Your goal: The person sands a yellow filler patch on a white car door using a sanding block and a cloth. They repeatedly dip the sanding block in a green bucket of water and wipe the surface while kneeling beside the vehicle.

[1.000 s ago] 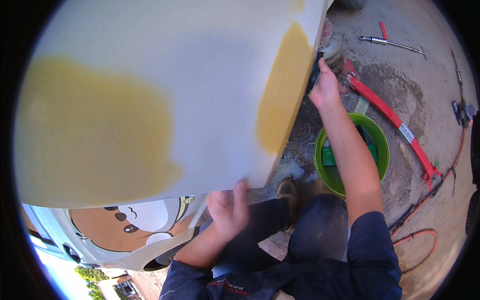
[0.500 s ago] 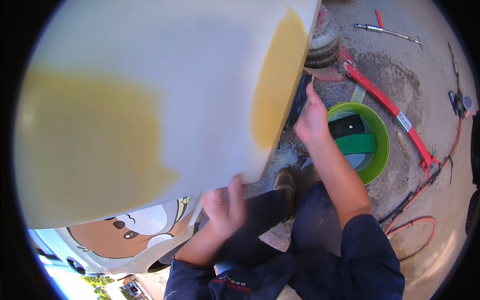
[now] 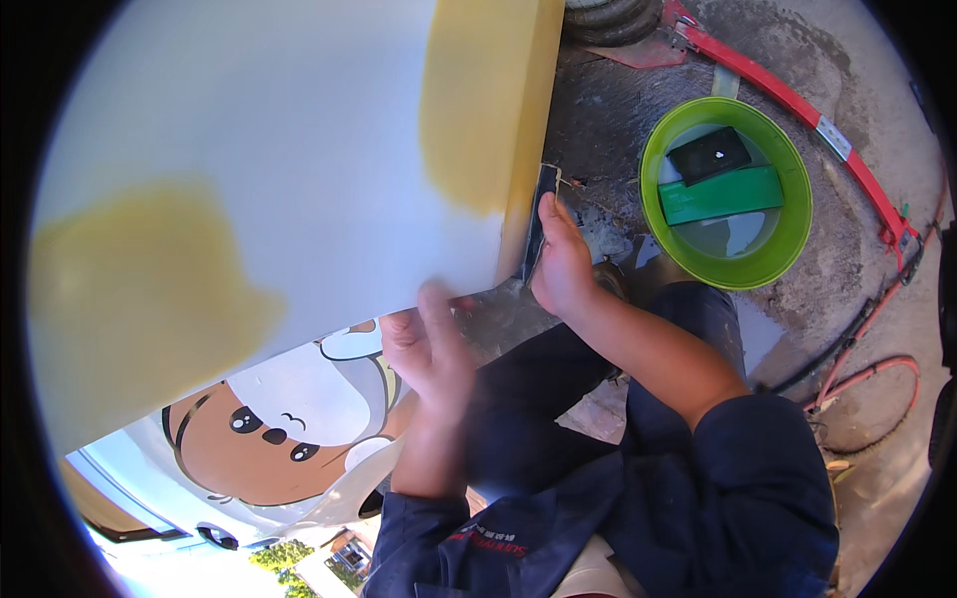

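Observation:
A large white panel point(image 3: 279, 149) with yellow filler patches fills the upper left of the head view. My right hand point(image 3: 560, 261) presses a dark sanding sheet point(image 3: 541, 214) against the panel's yellow right edge. My left hand point(image 3: 424, 344) is blurred, its fingers apart, at the panel's lower edge, and it holds nothing that I can see. My dark-trousered knees are below both hands.
A green basin point(image 3: 788, 239) of water with a green block and a dark sheet in it stands on the wet ground at right. A red bar point(image 3: 797, 105) and hoses point(image 3: 857, 384) lie beyond it. A cartoon bear picture point(image 3: 269, 439) shows on the bodywork below the panel.
My right hand has come down along the yellow edge toward me. My left hand shifted right and up along the panel's lower edge. The view moved, so the basin sits higher.

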Demonstrator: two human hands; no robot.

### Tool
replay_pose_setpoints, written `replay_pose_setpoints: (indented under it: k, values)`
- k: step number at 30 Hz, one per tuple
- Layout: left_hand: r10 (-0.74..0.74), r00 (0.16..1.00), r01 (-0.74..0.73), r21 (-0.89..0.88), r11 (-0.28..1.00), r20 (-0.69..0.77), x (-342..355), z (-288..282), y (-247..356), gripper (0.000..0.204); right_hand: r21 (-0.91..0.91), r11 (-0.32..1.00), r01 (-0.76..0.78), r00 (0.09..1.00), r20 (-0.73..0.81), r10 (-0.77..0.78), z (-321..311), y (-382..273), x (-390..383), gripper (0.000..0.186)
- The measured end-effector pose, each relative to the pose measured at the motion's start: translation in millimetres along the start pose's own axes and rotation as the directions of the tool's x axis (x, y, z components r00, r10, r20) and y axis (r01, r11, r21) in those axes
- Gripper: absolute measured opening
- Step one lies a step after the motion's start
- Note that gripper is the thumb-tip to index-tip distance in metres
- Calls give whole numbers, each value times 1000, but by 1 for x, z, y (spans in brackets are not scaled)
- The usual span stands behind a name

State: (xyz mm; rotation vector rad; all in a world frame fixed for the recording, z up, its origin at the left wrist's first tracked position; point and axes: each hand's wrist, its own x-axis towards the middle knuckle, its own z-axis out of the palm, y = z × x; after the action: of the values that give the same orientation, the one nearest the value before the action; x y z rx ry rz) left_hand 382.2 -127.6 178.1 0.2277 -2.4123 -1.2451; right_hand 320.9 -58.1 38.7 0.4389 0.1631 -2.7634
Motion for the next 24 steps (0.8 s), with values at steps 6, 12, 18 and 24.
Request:
replay_pose_setpoints:
  k: [6,12,18,24]
  values:
    - [9,1000,-8,22,1000,-9,-3,4,4,18,-2,998,-69,997,-44,69,-1,-54,49,42]
    - [-11,1000,11,62,998,-3,-2,1,5,17,-37,999,38,979,202,-30,31,-151,234,50]
    - [-15,1000,14,16,1000,17,-3,3,7,18,-50,993,111,993,39,-109,30,-122,181,47]
    - [-61,998,60,-83,995,-6,-6,10,12,16,-185,958,-219,971,56,233,-26,-69,41,43]
